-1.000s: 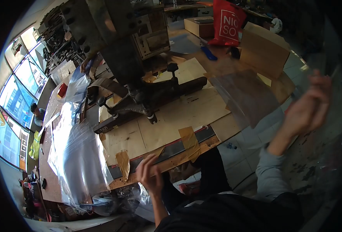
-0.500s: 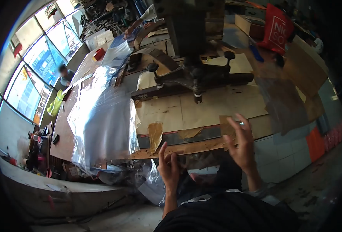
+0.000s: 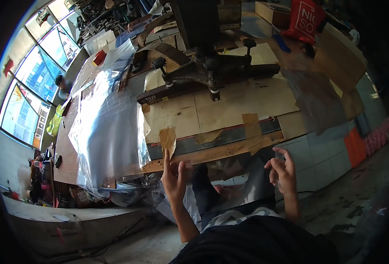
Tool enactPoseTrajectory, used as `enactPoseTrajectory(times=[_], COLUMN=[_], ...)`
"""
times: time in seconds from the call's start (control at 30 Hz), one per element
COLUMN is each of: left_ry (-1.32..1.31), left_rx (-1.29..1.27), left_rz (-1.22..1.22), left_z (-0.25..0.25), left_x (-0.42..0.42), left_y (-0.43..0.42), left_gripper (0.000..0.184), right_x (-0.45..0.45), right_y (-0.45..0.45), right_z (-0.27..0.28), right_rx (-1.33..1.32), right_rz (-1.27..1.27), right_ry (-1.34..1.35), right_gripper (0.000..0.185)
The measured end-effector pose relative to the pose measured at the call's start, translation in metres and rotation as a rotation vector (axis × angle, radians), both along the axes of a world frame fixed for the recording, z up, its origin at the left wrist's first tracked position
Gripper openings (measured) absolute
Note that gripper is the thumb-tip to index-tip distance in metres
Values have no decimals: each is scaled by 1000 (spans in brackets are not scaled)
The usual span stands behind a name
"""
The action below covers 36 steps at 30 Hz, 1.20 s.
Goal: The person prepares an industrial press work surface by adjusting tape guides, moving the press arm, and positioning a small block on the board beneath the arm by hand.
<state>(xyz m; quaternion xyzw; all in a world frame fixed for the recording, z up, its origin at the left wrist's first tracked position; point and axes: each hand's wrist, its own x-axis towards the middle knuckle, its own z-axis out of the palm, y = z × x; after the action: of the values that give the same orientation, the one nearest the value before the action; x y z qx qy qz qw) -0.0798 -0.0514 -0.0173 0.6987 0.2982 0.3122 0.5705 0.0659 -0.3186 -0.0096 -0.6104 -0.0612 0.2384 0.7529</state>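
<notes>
My left hand [image 3: 174,179] is at the table's front edge, index finger stretched out and thumb apart. Its fingertip overlaps the lower end of a brown tape strip [image 3: 167,137]; whether it touches I cannot tell. My right hand [image 3: 285,172] is off the front edge, fingers curled in. A faint clear sheen shows near its fingertips and over my lap, too indistinct to name. A second brown tape strip [image 3: 252,127] lies across a dark grey strip [image 3: 190,143] on the work board. Behind is a pale board [image 3: 229,113] under a dark metal bar [image 3: 194,86] of a press.
Clear plastic sheets [image 3: 108,127] cover the table's left side. A red bag [image 3: 304,21], a cardboard box [image 3: 272,14] and brown boards [image 3: 340,57] are at the right. Another person [image 3: 63,87] is by the windows, and a further hand shows at the far side.
My right hand has drawn back from the right tape strip, its fingers curling in. My left hand has shifted left and up to the left tape strip. The view has moved slightly.
</notes>
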Motion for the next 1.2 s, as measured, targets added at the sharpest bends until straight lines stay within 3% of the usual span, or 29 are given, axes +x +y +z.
enactPoseTrajectory(times=[0.13,0.37,0.5,0.97,1.2], left_ry=[131,202,125,334,314], left_rx=[17,478,472,500,457], left_rz=[-86,12,51,105,76], left_z=[31,16,2,32,16], left_x=[-29,-24,5,-4,15], left_y=[-22,-11,10,14,23], left_gripper=[59,50,48,45,44], right_x=[-4,10,30,43,57], right_y=[5,30,48,54,64], right_z=[13,17,17,8,5], right_rx=[73,-7,-28,-171,-225], right_rz=[-31,-56,-64,64,7], right_ry=[-11,-122,-209,-242,-286], right_gripper=[43,45,44,48,47])
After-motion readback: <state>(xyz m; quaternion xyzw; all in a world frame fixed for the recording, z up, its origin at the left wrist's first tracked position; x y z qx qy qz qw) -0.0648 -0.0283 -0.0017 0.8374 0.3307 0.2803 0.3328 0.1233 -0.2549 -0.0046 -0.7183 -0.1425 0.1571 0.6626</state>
